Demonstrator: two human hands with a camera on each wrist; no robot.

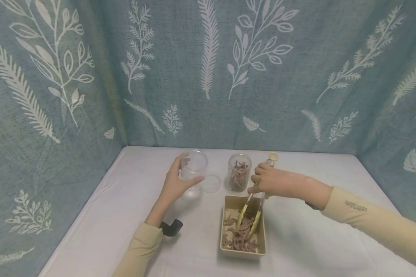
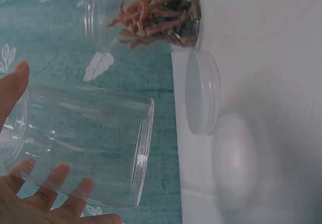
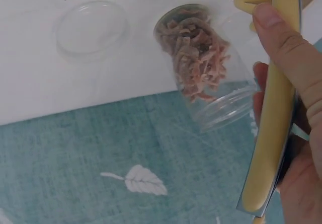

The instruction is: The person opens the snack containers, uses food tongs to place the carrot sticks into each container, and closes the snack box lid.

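Gripping the tongs [image 1: 242, 214]: the right hand [image 1: 268, 179] has its fingers and thumb closed round the metal arms.
Tongs' long axis: it slants from the handle end, beyond the hand, down and slightly left toward the person; the yellow tips point into the tray [image 1: 242, 254].
Brown strips [image 1: 242, 235]: they lie in the tray, mostly toward its near end, with the parted tips among them.
Good pinch: best taken low, I judge, tips straddling a small bunch, then an even squeeze so loose ends don't drop.
Clear jar [image 2: 90, 138]: the left hand [image 1: 175, 184] curls thumb and fingers round it; a light hold should suffice.
Filled jar [image 1: 239, 179]: upright just beyond the tray, long axis vertical.
Lid [image 1: 211, 184]: flat on the table between the jars.
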